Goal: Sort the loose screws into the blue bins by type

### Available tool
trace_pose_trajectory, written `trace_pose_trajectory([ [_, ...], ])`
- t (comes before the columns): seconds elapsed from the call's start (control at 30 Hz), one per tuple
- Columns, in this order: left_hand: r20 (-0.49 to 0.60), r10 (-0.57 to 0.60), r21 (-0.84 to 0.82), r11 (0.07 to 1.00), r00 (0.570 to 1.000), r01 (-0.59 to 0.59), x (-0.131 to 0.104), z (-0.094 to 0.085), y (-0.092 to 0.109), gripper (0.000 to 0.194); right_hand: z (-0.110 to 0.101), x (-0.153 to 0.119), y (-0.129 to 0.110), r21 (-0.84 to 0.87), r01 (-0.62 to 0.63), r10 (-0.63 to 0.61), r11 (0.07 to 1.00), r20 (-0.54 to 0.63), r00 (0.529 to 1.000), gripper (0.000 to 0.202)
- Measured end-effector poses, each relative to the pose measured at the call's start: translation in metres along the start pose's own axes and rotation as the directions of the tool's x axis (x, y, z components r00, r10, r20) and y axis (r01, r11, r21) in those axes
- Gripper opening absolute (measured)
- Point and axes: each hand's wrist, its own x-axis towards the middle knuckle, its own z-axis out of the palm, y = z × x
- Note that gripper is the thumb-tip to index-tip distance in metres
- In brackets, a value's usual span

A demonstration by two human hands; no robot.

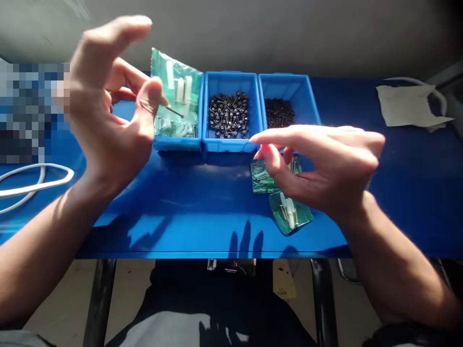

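Note:
My left hand (115, 101) is raised at the upper left, thumb pressed to a finger behind it, index finger lifted. A green packet (183, 82) with white plugs and a screw shows beside it, over the left blue bin (179, 143); the thumb tip overlaps its edge, and a thin screw (174, 111) points out from the thumb. My right hand (318, 168) hovers with thumb and fingers apart, holding nothing visible. Beneath it lie green packets (265, 178) and another green packet (290, 213) with white plugs and screws.
The middle blue bin (231, 145) holds dark bolts (228, 115); the right blue bin (304, 89) holds dark screws (279, 112). A white cable (54, 181) loops at left. Pale paper (408, 105) lies at the back right of the blue table (173, 202). A wall stands behind.

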Motion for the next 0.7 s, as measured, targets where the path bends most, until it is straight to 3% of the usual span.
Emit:
trace_pose_trajectory([
  [0.07, -0.003, 0.016, -0.013, 1.000, 1.000, -0.017, 0.002, 0.002, -0.007, 0.048, -0.013, -0.001, 0.009, -0.143, 0.202, -0.185, 0.969, 0.124, 0.975, 0.019],
  [0.1, -0.015, 0.023, -0.008, 1.000, 1.000, -0.023, 0.004, 0.002, -0.011, 0.050, -0.019, -0.002, 0.011, -0.173, 0.227, -0.197, 0.959, 0.175, 0.965, 0.015],
  [0.2, -0.081, 0.032, 0.040, 0.999, 0.996, -0.029, 0.012, 0.001, -0.025, 0.050, -0.031, -0.010, 0.010, -0.222, 0.163, -0.078, 0.961, 0.347, 0.935, 0.015],
  [0.37, -0.200, 0.169, 0.222, 0.967, 0.965, -0.123, 0.018, 0.004, -0.033, 0.019, -0.029, -0.025, -0.001, -0.229, 0.114, 0.023, 0.967, 0.523, 0.852, 0.031],
  [0.43, -0.167, 0.236, 0.292, 0.939, 0.957, -0.181, 0.017, 0.006, -0.031, 0.017, -0.021, -0.026, -0.002, -0.223, 0.135, 0.000, 0.965, 0.519, 0.855, 0.030],
  [0.5, -0.132, 0.220, 0.306, 0.937, 0.967, -0.171, 0.016, 0.008, -0.028, 0.025, -0.013, -0.023, -0.001, -0.203, 0.171, -0.054, 0.964, 0.481, 0.875, 0.026],
  [0.63, -0.099, 0.082, 0.231, 0.971, 0.992, -0.058, 0.015, 0.006, -0.025, 0.030, -0.001, -0.014, 0.001, -0.085, 0.195, -0.166, 0.977, 0.270, 0.949, 0.021],
  [0.7, -0.126, 0.085, 0.243, 0.969, 0.988, -0.052, 0.015, 0.003, -0.023, 0.028, 0.003, -0.009, -0.003, 0.026, 0.089, -0.092, 0.996, 0.152, 0.984, 0.031],
])
